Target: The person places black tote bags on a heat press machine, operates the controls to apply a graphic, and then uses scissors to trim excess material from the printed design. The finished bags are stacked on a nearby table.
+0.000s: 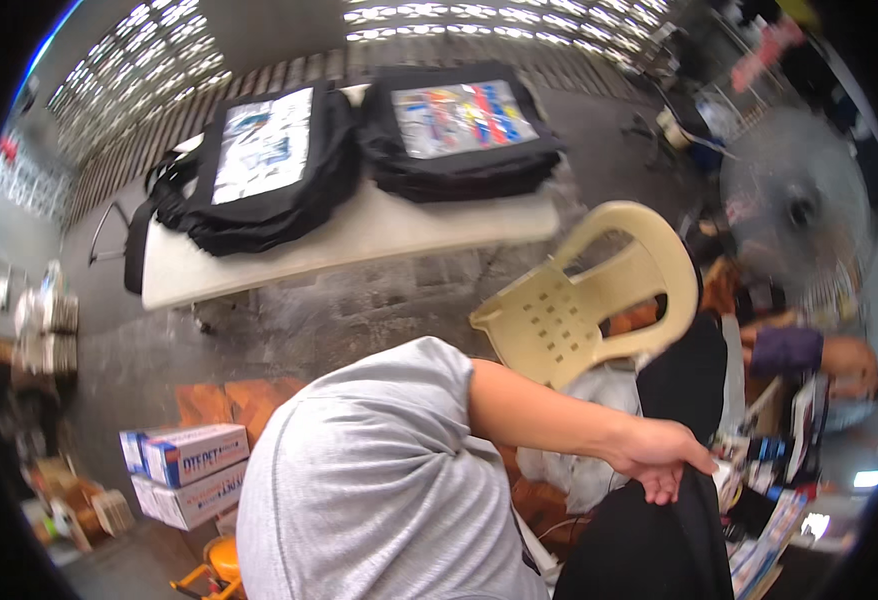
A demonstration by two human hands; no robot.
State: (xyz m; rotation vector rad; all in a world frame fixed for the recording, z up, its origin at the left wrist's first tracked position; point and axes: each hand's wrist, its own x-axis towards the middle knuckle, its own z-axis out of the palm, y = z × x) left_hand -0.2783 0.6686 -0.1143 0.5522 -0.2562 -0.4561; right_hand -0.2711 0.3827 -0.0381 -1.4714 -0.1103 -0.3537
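My left hand reaches out to the right over black cloth that looks like my trousers. Its fingers are loosely bent, the palm partly shows, and nothing is visible in it. The thumb side comes close to small white items at the edge of a cluttered surface; touching or apart, I cannot tell. My grey sleeve and shoulder fill the lower middle. Crumpled whitish plastic lies beneath my forearm. My right hand does not show.
Beyond my arm stands a beige plastic armchair. A white table carries black bags with clear printed panels. White-and-blue cartons are stacked at lower left. At right are a large fan and another person in purple.
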